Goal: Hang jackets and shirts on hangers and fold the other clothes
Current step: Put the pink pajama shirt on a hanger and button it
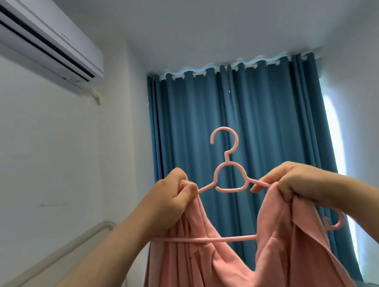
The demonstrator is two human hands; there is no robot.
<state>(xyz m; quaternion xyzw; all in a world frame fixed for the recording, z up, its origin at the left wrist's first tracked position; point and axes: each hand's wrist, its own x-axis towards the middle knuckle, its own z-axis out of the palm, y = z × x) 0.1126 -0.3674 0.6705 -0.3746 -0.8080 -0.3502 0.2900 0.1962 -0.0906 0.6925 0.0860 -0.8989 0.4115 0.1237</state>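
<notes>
Holding a pink garment on a pink hanger, raised in front of the blue curtain

The garment was salmon-pink, thin, draping in loose folds, sagging in a V between the hands and hiding both hanger shoulders; left hand gripped bunched cloth over the hanger's left shoulder, right hand pinched cloth at the right shoulder, both with fingers curled tight; forearms covered the garment's outer edges; a second pink hook poked out below the right wrist; an air conditioner sat upper left on the white wall; the hanger hook pointed up, its bottom bar running left-right, near level
</notes>
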